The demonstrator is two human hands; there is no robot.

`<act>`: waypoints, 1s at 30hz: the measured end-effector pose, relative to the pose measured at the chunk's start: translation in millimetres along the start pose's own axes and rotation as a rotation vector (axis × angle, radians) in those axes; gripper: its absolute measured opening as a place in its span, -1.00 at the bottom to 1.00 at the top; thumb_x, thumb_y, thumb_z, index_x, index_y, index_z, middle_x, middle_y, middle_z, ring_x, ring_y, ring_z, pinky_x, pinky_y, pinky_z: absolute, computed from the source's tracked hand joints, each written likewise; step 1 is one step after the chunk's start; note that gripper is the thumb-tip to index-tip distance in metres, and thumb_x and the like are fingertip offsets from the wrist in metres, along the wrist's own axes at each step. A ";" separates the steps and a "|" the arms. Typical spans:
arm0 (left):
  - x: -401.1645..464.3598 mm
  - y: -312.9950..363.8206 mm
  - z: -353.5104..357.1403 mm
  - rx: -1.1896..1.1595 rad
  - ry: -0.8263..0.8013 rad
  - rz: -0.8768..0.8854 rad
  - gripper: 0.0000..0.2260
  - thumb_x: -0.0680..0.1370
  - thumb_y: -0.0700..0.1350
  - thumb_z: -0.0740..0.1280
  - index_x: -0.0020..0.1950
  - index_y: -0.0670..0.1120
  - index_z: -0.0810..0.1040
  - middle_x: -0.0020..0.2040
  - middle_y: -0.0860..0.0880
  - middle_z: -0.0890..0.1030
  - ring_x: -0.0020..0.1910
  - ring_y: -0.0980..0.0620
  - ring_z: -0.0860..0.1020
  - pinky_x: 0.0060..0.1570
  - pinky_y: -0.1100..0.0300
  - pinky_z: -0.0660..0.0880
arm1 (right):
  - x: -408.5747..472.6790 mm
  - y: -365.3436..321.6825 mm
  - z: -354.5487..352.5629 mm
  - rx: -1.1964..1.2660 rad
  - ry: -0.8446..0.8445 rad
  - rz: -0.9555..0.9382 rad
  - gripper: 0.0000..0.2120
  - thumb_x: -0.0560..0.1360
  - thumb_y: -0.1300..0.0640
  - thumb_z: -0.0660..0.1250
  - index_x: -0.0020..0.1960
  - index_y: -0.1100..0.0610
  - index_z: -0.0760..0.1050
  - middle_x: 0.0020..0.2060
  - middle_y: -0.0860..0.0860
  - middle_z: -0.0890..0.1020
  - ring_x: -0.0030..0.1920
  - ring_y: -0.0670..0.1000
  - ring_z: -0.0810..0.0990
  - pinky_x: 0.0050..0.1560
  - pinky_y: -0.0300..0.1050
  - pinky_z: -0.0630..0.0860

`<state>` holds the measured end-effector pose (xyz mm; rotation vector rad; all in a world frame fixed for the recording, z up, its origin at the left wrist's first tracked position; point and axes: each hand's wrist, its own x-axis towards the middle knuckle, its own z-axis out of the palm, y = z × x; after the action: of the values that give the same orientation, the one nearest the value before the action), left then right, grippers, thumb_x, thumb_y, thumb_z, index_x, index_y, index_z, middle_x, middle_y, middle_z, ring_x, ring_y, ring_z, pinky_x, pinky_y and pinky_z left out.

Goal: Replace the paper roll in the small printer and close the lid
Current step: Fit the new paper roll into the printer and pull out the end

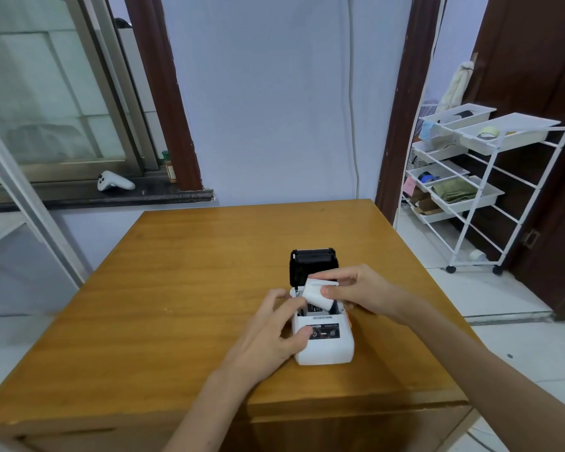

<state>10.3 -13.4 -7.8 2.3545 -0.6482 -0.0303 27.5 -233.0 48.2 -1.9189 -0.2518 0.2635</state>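
Note:
A small white printer (327, 349) sits on the wooden table (183, 282), right of centre. Its black lid (313, 261) stands open and upright at the far end. My right hand (364, 290) pinches a white paper roll (317, 293), tilted, just above the open paper bay. My left hand (273, 327) grips the printer's left side, thumb on its front panel, fingers at the bay's left edge. The inside of the bay is mostly hidden by the roll and my fingers.
A white wire rack on wheels (470, 190) with trays stands at the right, past the table. A white game controller (115, 181) and a small bottle (170, 166) rest on the dark window sill at the left. A wall rises behind the table.

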 end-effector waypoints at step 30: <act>-1.7 -5.5 5.4 -0.068 0.162 0.061 -0.57 0.43 0.22 0.25 0.23 0.07 0.51 0.19 0.23 0.41 0.15 0.33 0.41 0.08 0.37 0.42 | -3.8 13.7 7.0 -0.348 -0.134 0.013 -0.91 0.58 0.08 0.28 0.07 0.04 0.43 -0.09 0.00 0.72 -0.09 0.00 0.63 0.03 0.10 0.55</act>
<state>10.2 -12.5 -15.7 2.2432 -0.6293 0.1616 22.5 -232.7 33.2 -2.2497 -0.3957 0.3773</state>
